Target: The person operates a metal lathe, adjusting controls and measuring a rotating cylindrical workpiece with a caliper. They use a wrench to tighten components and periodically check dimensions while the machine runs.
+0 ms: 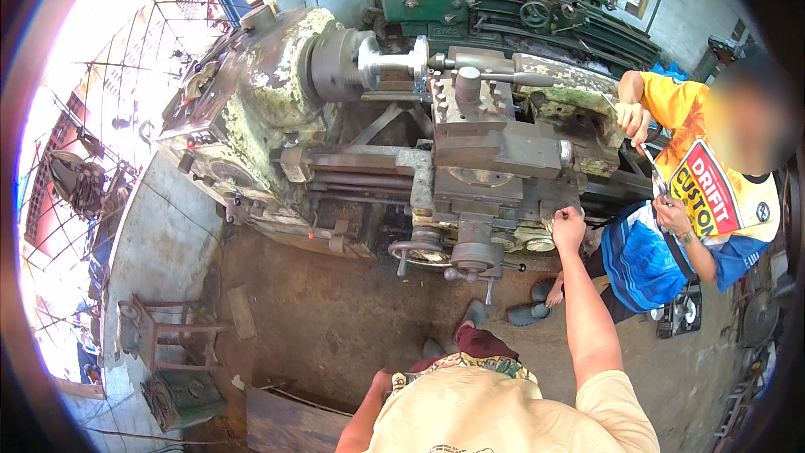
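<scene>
A large worn metal lathe [495, 151] stands in front of me. My right hand [568, 229] reaches forward to the right end of its carriage, fingers closed; whatever they grip is hidden. My left hand [383, 382] is low beside my hip, its fingers not clear. A shiny flanged metal workpiece [394, 60] sits between the lathe chuck [335, 65] and the tailstock end. Near my right hand are the tool post [468, 94], the cross-slide handle [475, 260] and a handwheel [419, 252].
At right a co-worker [688, 168] in a yellow and blue shirt holds a thin metal tool in both hands, close to the lathe. A green lathe [520, 8] stands behind. A small metal stand [172, 331] and a wooden board [293, 424] lie at lower left.
</scene>
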A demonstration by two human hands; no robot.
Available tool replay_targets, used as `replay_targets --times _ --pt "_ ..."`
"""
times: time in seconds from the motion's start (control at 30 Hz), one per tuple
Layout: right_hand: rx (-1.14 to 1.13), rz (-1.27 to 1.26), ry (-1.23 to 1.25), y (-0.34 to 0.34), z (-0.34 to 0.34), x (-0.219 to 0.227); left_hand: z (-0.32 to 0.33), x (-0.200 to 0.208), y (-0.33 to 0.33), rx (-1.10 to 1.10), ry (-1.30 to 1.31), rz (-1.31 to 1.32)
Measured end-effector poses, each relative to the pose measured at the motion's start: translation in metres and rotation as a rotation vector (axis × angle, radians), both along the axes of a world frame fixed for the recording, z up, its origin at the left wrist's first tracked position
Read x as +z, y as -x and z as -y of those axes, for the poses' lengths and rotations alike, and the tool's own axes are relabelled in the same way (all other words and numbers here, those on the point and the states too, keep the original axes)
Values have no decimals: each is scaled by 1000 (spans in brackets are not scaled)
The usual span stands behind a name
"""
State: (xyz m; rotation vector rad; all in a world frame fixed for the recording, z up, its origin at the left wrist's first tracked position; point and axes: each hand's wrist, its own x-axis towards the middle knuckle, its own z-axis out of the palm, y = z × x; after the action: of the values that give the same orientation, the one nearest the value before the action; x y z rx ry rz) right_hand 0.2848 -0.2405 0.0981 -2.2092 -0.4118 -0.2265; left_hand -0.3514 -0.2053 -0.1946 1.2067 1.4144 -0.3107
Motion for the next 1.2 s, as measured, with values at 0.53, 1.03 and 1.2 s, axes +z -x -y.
replay_targets --times 0.53,1.03,1.2 --pt "5 3 15 0 2 -2 -17 -2 4 -222 -146 -48" --pt "-7 0 58 5 1 6 -17 13 3 -312 -153 -110" --pt "12 30 77 6 1 9 -14 15 1 -244 -124 -112"
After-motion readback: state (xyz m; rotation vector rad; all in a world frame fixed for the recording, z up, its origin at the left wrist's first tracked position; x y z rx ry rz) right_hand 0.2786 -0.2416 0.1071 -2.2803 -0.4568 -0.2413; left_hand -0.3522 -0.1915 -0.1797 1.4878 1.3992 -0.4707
